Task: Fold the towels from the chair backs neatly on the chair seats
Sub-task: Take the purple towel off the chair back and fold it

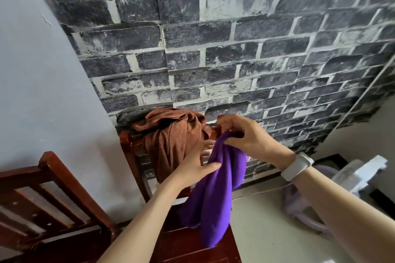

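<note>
Chair (pixel 132 151) stands against the wall (pixel 235 49), back to it. One towel (pixel 171 134) is draped over the left part of the chair back. Second towel (pixel 218 194) hangs just right of it, down in front of the back to the seat (pixel 192 250). Right hand (pixel 241 132) sits at the second towel's top, left hand (pixel 196 164) between both towels. Another chair (pixel 53 194) is left and nearer. Fan (pixel 359 175) on floor (pixel 267 230), far right.

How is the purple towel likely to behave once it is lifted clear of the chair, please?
The purple towel will probably be floppy: it hangs in loose folds from where the right hand grips its top. It looks light, since one bunched grip carries it. Its fuzzy surface likely resists slipping, though the hanging end may drag on the chair seat.
</note>
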